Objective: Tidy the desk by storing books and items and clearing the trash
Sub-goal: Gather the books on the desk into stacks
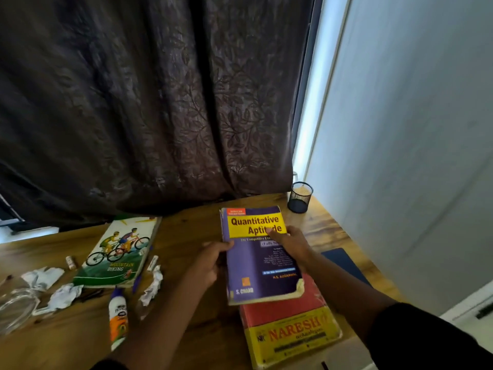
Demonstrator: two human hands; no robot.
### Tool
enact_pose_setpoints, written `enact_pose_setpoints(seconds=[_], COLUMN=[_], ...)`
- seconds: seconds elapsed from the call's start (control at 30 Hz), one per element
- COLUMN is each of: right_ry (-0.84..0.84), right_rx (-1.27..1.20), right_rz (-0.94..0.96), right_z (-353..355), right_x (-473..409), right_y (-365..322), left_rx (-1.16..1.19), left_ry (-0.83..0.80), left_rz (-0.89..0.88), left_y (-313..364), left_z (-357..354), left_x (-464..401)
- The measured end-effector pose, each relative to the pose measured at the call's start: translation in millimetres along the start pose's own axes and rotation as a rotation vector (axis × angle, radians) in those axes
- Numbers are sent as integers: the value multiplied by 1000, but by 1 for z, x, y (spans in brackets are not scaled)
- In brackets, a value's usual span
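A purple and yellow "Quantitative Aptitude" book (256,268) lies partly over a red and yellow "Naresh" book (288,329) on the wooden desk (192,228). My left hand (210,260) grips the purple book's left edge. My right hand (292,244) holds its right side, thumb pressed on the cover. A green "Mountain Biking" book (117,252) lies to the left. Crumpled paper balls (64,295) (153,285) (42,276) lie around it.
A glue bottle (118,320) lies near the front. A black mesh pen holder (300,197) stands at the back right corner. Small markers (152,263) (71,263) and a clear plastic item (16,305) lie left. A dark pad (344,263) sits right. Curtain hangs behind.
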State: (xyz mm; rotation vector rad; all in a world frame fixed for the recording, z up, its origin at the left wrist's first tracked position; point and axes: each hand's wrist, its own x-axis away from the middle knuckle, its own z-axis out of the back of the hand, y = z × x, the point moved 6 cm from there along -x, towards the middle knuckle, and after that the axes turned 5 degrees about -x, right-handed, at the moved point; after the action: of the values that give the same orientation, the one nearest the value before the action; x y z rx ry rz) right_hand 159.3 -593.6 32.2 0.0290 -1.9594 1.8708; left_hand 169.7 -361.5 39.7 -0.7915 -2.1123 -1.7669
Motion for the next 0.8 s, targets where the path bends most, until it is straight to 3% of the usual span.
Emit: enact_pose_setpoints(seconds=[0.17, 0.33, 0.5, 0.8], right_ry=[88, 52, 28, 159], right_rx=[436, 702, 868, 968], right_rz=[10, 59, 91, 117], right_z=[41, 56, 57, 50], right_x=[6, 15, 19, 22], right_y=[33, 40, 33, 21], left_rx=[-217, -541, -947, -1108], left_ry=[67, 170, 259, 410], left_rz=[25, -101, -326, -557], left_y=[-40, -49, -46, -53], left_z=[-22, -32, -31, -21], left_x=[2, 4, 9, 21])
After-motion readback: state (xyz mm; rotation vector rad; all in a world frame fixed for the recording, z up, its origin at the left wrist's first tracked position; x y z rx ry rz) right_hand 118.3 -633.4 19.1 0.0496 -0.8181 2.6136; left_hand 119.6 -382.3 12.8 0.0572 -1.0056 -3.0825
